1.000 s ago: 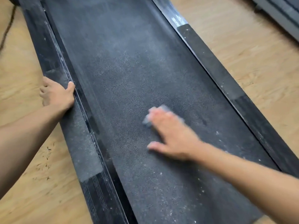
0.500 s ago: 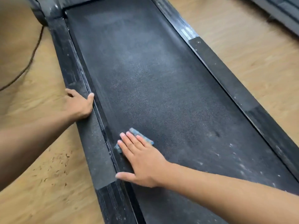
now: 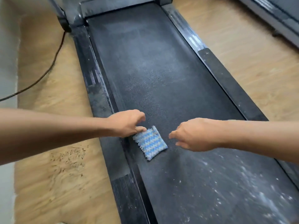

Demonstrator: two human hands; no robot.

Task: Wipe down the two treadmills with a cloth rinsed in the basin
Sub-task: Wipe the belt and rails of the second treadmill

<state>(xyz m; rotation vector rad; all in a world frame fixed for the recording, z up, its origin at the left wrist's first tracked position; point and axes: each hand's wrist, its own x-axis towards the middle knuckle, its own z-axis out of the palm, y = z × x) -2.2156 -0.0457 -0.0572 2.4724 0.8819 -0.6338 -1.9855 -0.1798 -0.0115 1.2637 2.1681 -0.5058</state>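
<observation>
A small blue-and-white striped cloth (image 3: 150, 143) lies flat on the black belt (image 3: 153, 70) of the treadmill, near its left edge. My left hand (image 3: 126, 123) reaches in from the left over the side rail (image 3: 97, 94). Its thumb touches the cloth's far left corner, and the curved fingers are held apart above it. My right hand (image 3: 194, 135) hovers just right of the cloth with relaxed fingers pointing at it, holding nothing. White specks and dust (image 3: 242, 183) cover the near right part of the belt.
A second treadmill's edge (image 3: 275, 16) runs along the top right across the wooden floor (image 3: 242, 62). A black cable (image 3: 53, 62) trails over the floor on the left from the treadmill's front. A pale wall (image 3: 6, 62) borders the far left.
My right hand has lifted off the cloth and drawn to the right, leaving the cloth on the belt. My left hand has left the side rail and reached onto the belt to the cloth's corner.
</observation>
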